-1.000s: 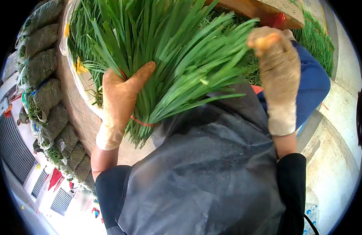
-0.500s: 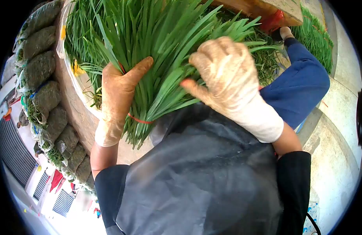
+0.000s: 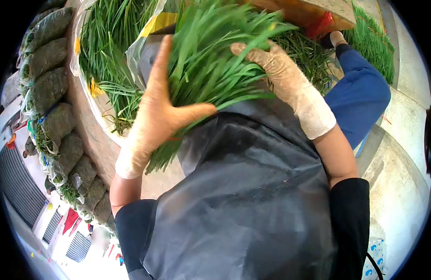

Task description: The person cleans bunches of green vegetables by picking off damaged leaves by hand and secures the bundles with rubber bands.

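A thick bunch of long, flat green leaves, like garlic chives [image 3: 211, 65], leans over my lap, blurred by motion. A little of a red band [image 3: 175, 138] shows near its lower end. My left hand [image 3: 162, 105], in a stained pale glove, lies against the bunch's left side with thumb and fingers spread wide. My right hand [image 3: 281, 67], gloved too, is at the leaf tips on the right. One of its digits stretches left across the leaves, and the others are partly hidden by them. Under the bunch lies my black apron [image 3: 243, 186].
More leaves [image 3: 108, 51] fill a plastic-lined container at upper left. Filled bags [image 3: 49, 56] stand in a row along the left. Loose leaves [image 3: 313, 60] lie by a wooden board [image 3: 313, 11]. A person's blue trouser leg [image 3: 360, 93] and a green pile [image 3: 372, 42] are at right.
The bunch has shifted and its tips swing right. My left hand has spread and turned upward; my right hand has moved up and slightly right. Clear plastic with yellow now shows behind the bunch.
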`<state>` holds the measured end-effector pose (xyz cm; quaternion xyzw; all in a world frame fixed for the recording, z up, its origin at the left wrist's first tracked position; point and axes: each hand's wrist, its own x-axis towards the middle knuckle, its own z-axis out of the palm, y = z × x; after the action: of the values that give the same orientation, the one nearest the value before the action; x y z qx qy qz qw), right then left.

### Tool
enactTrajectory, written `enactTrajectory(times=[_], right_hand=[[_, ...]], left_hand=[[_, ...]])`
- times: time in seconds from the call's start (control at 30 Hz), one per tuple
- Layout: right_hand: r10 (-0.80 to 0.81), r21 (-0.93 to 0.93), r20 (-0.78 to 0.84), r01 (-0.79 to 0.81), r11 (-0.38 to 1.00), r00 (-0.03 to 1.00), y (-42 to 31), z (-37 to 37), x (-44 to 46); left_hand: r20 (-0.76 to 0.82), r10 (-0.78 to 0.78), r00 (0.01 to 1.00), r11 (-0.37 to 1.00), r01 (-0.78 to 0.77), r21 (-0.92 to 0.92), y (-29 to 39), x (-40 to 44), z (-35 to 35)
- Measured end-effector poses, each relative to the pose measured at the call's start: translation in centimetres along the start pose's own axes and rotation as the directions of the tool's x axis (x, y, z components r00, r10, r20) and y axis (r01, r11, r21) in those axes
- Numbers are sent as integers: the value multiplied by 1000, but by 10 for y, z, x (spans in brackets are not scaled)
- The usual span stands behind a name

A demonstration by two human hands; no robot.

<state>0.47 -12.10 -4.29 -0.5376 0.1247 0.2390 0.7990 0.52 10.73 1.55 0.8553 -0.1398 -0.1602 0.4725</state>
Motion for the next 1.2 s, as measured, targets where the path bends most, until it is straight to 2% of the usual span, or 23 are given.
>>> enactTrajectory(times=[0.07,0.1,0.13,0.17,0.2,0.23,0.27,0.33,0.4,0.43,0.47,0.5,0.6,0.67,0.7,0.73,0.8,0.87,0.9,0.93,1.0,1.13,1.2], right_hand=[[44,-30,72,-42,999,996,-38,13,-9],[-202,-204,54,208,957,978,-46,13,-7],[-536,-543,-10,446,711,844,-27,-4,9],[-754,-781,-3,469,412,657,-37,-3,5],[-899,-931,88,356,79,428,-48,0,-3],[-858,-863,167,493,110,485,-57,10,-17],[-819,-803,312,595,43,481,-48,24,-24],[-538,-690,622,723,-33,569,-35,59,-30],[-519,-795,584,569,-211,624,-4,66,-14],[-479,-827,562,473,-305,674,14,65,-6],[-420,-837,547,455,-305,724,24,58,-2],[-347,-847,528,449,-284,775,30,46,-9],[-430,-888,430,458,-42,794,42,-5,-12],[-318,-970,235,240,-23,919,31,-35,-14],[-196,-992,81,60,-114,977,34,-57,-6],[-411,-978,196,144,-154,890,26,-73,-12],[-755,-941,260,335,-57,602,-17,-65,-14],[-871,-935,195,353,-26,451,-51,-33,-28],[-864,-893,283,443,-80,416,-65,-17,-32],[-850,-845,345,525,-98,397,-67,-4,-30],[-737,-808,457,580,-109,498,-63,25,-27],[-682,-816,502,551,-172,531,-38,48,-3],[-605,-841,505,509,-184,615,-34,58,4]], left_hand=[[-26,36,999,939,-25,343,3,-2,-2],[-37,-122,992,968,127,218,0,-1,-10],[-30,-273,961,958,275,87,-5,-1,-22],[-52,-243,969,964,247,98,-14,1,-30],[-62,-237,969,964,243,108,-19,2,-33],[-79,-275,958,953,282,107,-21,6,-33],[-93,-315,945,941,324,103,-21,9,-33],[-39,-378,925,906,378,188,-8,19,-29],[-126,-395,910,912,405,60,-20,19,-24],[-142,-419,897,907,406,-114,-20,18,-26],[-156,-442,884,877,388,-283,-19,16,-31],[-98,-530,842,761,422,-492,-14,13,-36],[-101,-521,848,706,361,-610,-21,-1,-40],[-117,-514,850,697,334,-635,-15,-3,-37],[-110,-515,850,701,344,-624,-13,-4,-36],[-101,-516,851,705,354,-614,-11,-4,-34],[-98,-508,856,721,360,-592,-5,-5,-26],[-33,-512,858,711,403,-576,7,-3,-18],[-47,-469,882,786,392,-479,1,-4,-17],[-46,-465,884,788,390,-476,3,-3,-17],[27,-477,879,790,442,-425,10,-4,-15],[58,-479,876,794,460,-397,14,-4,-15],[60,-472,879,802,457,-383,14,-3,-15]])
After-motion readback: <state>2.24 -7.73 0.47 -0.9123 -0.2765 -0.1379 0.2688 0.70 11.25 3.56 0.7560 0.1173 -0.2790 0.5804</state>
